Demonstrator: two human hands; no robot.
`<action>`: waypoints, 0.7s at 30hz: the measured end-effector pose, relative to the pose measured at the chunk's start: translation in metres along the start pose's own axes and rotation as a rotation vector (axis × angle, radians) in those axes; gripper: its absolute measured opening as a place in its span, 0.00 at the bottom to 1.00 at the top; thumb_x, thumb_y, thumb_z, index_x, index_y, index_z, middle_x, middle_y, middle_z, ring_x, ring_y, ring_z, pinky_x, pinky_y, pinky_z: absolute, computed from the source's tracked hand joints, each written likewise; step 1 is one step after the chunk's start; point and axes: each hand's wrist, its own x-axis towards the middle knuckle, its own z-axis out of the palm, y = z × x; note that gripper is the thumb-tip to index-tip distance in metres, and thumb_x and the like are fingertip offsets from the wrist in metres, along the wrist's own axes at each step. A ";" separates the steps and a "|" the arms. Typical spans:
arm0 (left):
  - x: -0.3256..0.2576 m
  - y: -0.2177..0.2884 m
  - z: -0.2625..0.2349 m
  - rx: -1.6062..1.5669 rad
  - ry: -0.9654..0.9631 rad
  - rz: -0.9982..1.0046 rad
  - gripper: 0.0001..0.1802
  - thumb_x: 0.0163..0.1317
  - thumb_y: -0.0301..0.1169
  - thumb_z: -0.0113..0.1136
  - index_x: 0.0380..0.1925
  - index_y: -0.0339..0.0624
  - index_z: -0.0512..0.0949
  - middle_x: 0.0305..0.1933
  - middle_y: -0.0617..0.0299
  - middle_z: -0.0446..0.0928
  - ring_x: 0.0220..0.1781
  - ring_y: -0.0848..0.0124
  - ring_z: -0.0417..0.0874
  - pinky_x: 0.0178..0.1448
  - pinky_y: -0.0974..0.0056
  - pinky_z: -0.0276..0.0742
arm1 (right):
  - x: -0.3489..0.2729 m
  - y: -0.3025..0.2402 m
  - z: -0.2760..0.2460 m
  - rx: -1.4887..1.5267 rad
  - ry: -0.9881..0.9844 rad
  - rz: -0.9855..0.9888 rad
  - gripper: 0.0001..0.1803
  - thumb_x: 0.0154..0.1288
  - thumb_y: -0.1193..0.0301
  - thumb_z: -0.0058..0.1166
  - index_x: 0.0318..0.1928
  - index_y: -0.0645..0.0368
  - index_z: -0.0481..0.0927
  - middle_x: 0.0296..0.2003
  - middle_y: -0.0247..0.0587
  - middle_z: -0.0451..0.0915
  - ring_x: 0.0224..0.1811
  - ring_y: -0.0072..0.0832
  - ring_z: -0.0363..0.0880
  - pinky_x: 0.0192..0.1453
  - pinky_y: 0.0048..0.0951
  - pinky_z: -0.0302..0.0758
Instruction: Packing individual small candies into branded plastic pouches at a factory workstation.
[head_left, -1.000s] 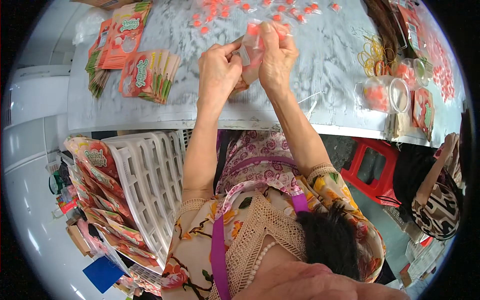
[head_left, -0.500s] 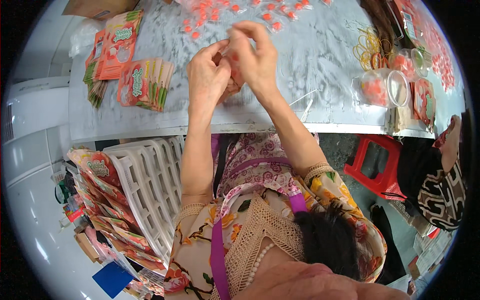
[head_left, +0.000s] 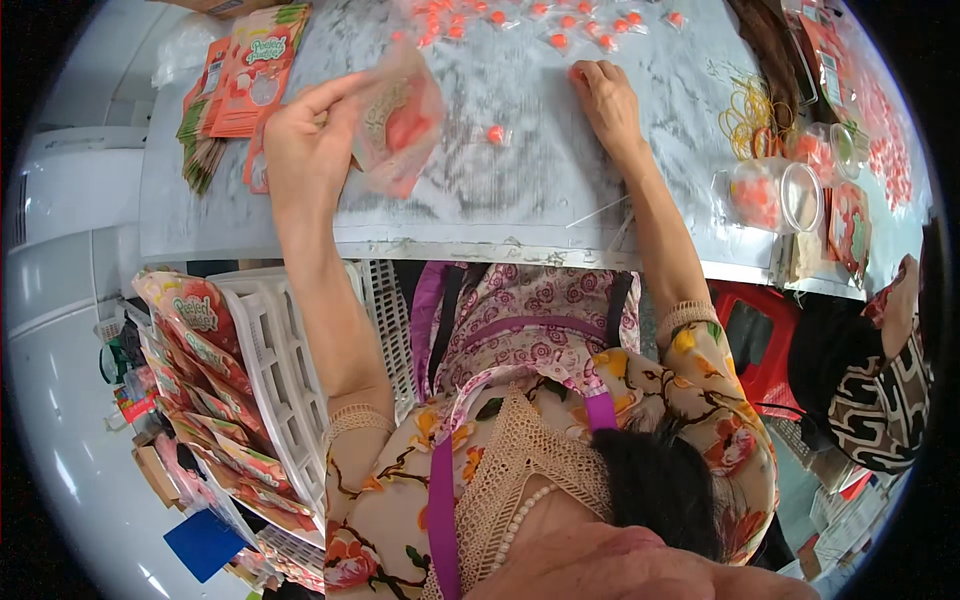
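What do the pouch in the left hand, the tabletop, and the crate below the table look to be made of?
The pouch in the left hand looks like thin clear plastic film: red contents show through and it crumples and glints. The tabletop seems a hard, smooth grey sheet with a marbled pattern, possibly laminate or metal; unclear which. The crate looks like moulded white plastic, with slotted, ribbed walls.

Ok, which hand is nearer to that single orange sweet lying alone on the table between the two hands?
Right. The right hand rests on the table just up and right of the lone orange sweet. The left hand is farther left, holding up a clear pouch.
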 end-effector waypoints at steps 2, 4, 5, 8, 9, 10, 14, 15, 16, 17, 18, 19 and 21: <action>-0.006 -0.004 -0.001 -0.043 0.052 0.013 0.13 0.62 0.25 0.55 0.45 0.33 0.83 0.29 0.64 0.80 0.21 0.81 0.73 0.26 0.72 0.71 | -0.009 -0.014 -0.011 0.109 -0.091 0.059 0.10 0.62 0.70 0.58 0.43 0.57 0.81 0.38 0.44 0.81 0.41 0.44 0.78 0.47 0.37 0.75; -0.009 -0.005 0.001 -0.008 0.038 -0.019 0.14 0.62 0.25 0.55 0.46 0.34 0.82 0.30 0.65 0.80 0.24 0.82 0.74 0.27 0.73 0.71 | -0.014 -0.037 -0.011 0.316 -0.161 0.030 0.11 0.62 0.67 0.58 0.45 0.55 0.81 0.42 0.42 0.81 0.45 0.42 0.77 0.49 0.36 0.75; -0.009 -0.007 0.003 -0.008 0.038 -0.022 0.14 0.62 0.25 0.55 0.46 0.34 0.82 0.30 0.65 0.80 0.24 0.82 0.74 0.27 0.73 0.71 | -0.016 -0.050 -0.007 0.317 -0.163 0.031 0.11 0.62 0.67 0.58 0.45 0.55 0.81 0.42 0.42 0.81 0.45 0.42 0.77 0.49 0.36 0.75; -0.008 -0.011 0.006 -0.074 0.074 -0.100 0.14 0.62 0.26 0.55 0.46 0.34 0.82 0.31 0.66 0.80 0.26 0.82 0.75 0.27 0.73 0.71 | -0.026 -0.092 0.003 0.135 -0.144 -0.299 0.13 0.62 0.67 0.58 0.47 0.53 0.80 0.45 0.40 0.80 0.49 0.41 0.76 0.50 0.36 0.76; -0.009 -0.011 0.004 -0.104 0.075 -0.112 0.14 0.62 0.26 0.56 0.46 0.34 0.82 0.32 0.65 0.80 0.25 0.81 0.76 0.27 0.73 0.72 | -0.031 -0.106 0.002 0.137 -0.138 -0.357 0.14 0.61 0.67 0.59 0.48 0.53 0.80 0.47 0.41 0.79 0.50 0.41 0.75 0.51 0.36 0.76; -0.009 -0.012 0.003 -0.134 0.077 -0.125 0.14 0.62 0.26 0.56 0.47 0.34 0.82 0.32 0.65 0.81 0.25 0.81 0.76 0.26 0.73 0.73 | -0.033 -0.113 0.003 0.139 -0.131 -0.415 0.16 0.60 0.66 0.59 0.48 0.53 0.79 0.49 0.41 0.78 0.51 0.41 0.75 0.52 0.36 0.76; -0.017 -0.013 0.003 -0.222 0.097 -0.108 0.15 0.62 0.25 0.56 0.47 0.34 0.82 0.30 0.66 0.79 0.24 0.81 0.77 0.24 0.72 0.75 | -0.049 -0.099 0.018 0.240 -0.309 -0.436 0.15 0.60 0.66 0.59 0.48 0.54 0.79 0.48 0.40 0.78 0.48 0.41 0.76 0.50 0.37 0.76; -0.019 -0.010 0.005 -0.295 0.096 -0.133 0.15 0.61 0.25 0.57 0.48 0.35 0.82 0.28 0.67 0.78 0.24 0.81 0.77 0.24 0.72 0.75 | -0.044 -0.096 0.015 0.267 -0.312 -0.356 0.13 0.62 0.66 0.58 0.47 0.54 0.79 0.45 0.40 0.79 0.45 0.39 0.76 0.48 0.35 0.76; -0.020 -0.007 0.008 -0.369 0.093 -0.156 0.15 0.61 0.24 0.57 0.48 0.35 0.82 0.26 0.68 0.76 0.23 0.81 0.77 0.23 0.72 0.76 | -0.039 -0.095 0.015 0.292 -0.315 -0.274 0.11 0.65 0.67 0.57 0.45 0.54 0.80 0.43 0.41 0.80 0.41 0.37 0.77 0.46 0.34 0.76; -0.020 -0.004 0.013 -0.371 0.106 -0.150 0.15 0.61 0.24 0.57 0.48 0.35 0.82 0.26 0.68 0.76 0.23 0.81 0.77 0.23 0.72 0.76 | -0.033 -0.092 0.012 0.462 -0.273 0.035 0.09 0.66 0.68 0.55 0.44 0.56 0.80 0.40 0.40 0.80 0.40 0.33 0.78 0.45 0.32 0.76; -0.021 -0.004 0.016 -0.363 0.135 -0.141 0.15 0.61 0.24 0.57 0.48 0.35 0.81 0.25 0.69 0.75 0.24 0.81 0.78 0.23 0.72 0.75 | -0.009 -0.109 -0.009 0.633 -0.242 0.338 0.07 0.67 0.70 0.54 0.43 0.58 0.80 0.37 0.39 0.81 0.39 0.30 0.78 0.44 0.31 0.75; -0.022 -0.004 0.018 -0.362 0.150 -0.132 0.15 0.61 0.24 0.57 0.48 0.35 0.81 0.24 0.70 0.74 0.24 0.80 0.78 0.23 0.72 0.74 | 0.019 -0.125 -0.039 0.791 -0.176 0.467 0.08 0.67 0.70 0.54 0.42 0.60 0.80 0.37 0.39 0.82 0.41 0.28 0.78 0.46 0.29 0.75; -0.023 -0.014 0.021 -0.288 0.163 -0.088 0.16 0.61 0.24 0.56 0.49 0.34 0.81 0.24 0.69 0.73 0.21 0.79 0.78 0.22 0.72 0.72 | 0.049 -0.157 -0.073 0.944 -0.112 0.605 0.09 0.67 0.70 0.54 0.42 0.62 0.80 0.37 0.39 0.82 0.44 0.27 0.79 0.47 0.28 0.75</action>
